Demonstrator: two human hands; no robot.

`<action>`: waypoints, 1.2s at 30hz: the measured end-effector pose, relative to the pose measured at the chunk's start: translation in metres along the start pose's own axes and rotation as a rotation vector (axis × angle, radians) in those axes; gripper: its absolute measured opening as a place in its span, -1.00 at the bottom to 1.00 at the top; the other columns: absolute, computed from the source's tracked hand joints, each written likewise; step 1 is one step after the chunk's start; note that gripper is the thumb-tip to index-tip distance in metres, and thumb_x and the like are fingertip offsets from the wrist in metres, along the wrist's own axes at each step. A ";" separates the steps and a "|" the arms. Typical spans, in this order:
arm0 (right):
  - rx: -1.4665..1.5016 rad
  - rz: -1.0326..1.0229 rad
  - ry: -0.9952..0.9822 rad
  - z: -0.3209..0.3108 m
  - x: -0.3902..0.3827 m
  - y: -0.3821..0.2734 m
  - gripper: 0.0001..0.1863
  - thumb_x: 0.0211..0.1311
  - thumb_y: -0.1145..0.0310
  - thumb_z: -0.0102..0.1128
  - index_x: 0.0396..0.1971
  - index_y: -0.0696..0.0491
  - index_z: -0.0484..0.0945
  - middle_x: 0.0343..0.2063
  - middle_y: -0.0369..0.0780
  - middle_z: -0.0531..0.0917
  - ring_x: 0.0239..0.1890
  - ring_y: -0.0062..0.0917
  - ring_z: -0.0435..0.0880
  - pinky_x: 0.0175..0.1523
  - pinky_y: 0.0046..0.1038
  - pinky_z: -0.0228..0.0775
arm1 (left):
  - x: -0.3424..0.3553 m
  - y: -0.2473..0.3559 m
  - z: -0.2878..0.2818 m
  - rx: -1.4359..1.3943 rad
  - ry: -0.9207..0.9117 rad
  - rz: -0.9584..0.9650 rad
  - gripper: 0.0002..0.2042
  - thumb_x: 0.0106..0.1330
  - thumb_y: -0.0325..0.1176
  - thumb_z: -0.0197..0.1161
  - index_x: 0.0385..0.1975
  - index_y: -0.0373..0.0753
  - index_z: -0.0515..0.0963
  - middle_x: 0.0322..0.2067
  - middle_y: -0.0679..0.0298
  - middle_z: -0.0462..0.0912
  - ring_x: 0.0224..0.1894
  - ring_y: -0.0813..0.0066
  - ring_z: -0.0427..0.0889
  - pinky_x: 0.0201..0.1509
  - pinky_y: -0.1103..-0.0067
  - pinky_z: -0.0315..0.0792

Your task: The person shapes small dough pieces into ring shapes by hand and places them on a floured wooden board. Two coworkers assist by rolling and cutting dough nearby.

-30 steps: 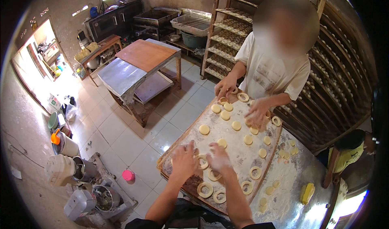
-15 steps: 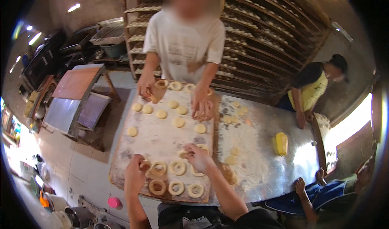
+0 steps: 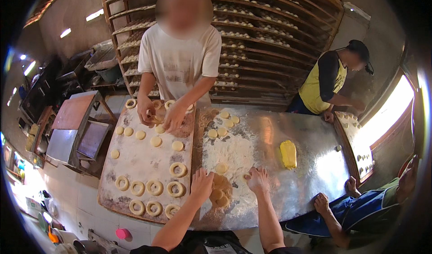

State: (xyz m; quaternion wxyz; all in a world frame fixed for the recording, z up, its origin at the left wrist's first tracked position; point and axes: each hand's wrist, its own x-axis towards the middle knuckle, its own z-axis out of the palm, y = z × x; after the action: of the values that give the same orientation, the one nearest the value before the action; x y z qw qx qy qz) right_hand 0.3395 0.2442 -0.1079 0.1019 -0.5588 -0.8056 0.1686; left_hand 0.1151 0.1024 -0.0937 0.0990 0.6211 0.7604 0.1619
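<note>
The left hand lies palm down on the floured metal table, fingers spread, its fingertips at the edge of a small cluster of dough pieces. These pieces are pale tan, flat and round, dusted with flour, and they sit packed together between the two hands at the near edge of the table; one more dough round lies just beyond them. The right hand rests just right of the cluster, fingers loosely curled; it may be pinching a bit of dough, though the view is too small to tell. To the left, a wooden board carries ring-shaped doughnuts in rows, where a person in a white shirt works opposite. A yellow block sits farther right.
</note>
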 end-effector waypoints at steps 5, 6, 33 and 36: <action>0.485 -0.005 -0.269 -0.015 0.000 -0.011 -0.77 0.18 0.33 0.41 -0.26 0.08 0.55 -0.24 -0.17 0.64 -0.22 -0.41 0.66 -0.07 -0.34 0.52 | -0.009 0.049 -0.009 -0.486 0.061 -0.163 -0.77 0.39 -0.39 0.24 -0.02 -0.30 0.56 -0.24 -0.03 0.69 -0.16 0.05 0.72 -0.10 0.31 0.59; 0.674 -0.064 -0.309 -0.021 -0.005 -0.017 -0.76 0.18 0.37 0.41 -0.24 0.09 0.52 -0.27 -0.20 0.63 -0.26 -0.47 0.65 -0.11 -0.39 0.52 | -0.009 0.057 -0.015 -0.542 0.080 -0.149 -0.76 0.40 -0.34 0.26 -0.03 -0.32 0.58 -0.27 -0.03 0.71 -0.20 0.10 0.75 -0.12 0.35 0.60; 1.035 -0.722 -0.209 -0.028 -0.074 -0.209 -0.32 0.39 -0.21 -0.04 0.20 0.09 0.37 -0.49 -0.21 0.57 -0.49 -0.60 0.47 -0.38 -0.54 0.34 | -0.093 0.018 -0.092 -1.295 0.684 -0.128 -0.68 0.51 -0.39 -0.03 0.20 -0.27 0.26 -0.21 0.03 0.54 -0.39 0.37 0.57 -0.32 0.46 0.44; 2.230 -0.349 -1.063 -0.025 -0.087 -0.241 -0.23 0.38 -0.29 -0.06 0.30 0.06 0.29 -0.40 -0.17 0.66 -0.45 -0.64 0.55 -0.32 -0.66 0.37 | -0.103 -0.019 -0.099 -0.589 0.795 -0.074 -0.65 0.58 -0.20 -0.08 0.20 -0.30 0.25 -0.40 0.02 0.59 -0.60 0.18 0.59 -0.53 0.36 0.43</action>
State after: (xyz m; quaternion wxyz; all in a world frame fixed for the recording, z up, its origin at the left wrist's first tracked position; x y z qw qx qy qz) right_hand 0.1707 0.0903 0.0097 0.2029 0.0836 -0.2283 0.9485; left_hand 0.0850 -0.0138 -0.0140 -0.0219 0.4294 0.6828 0.5907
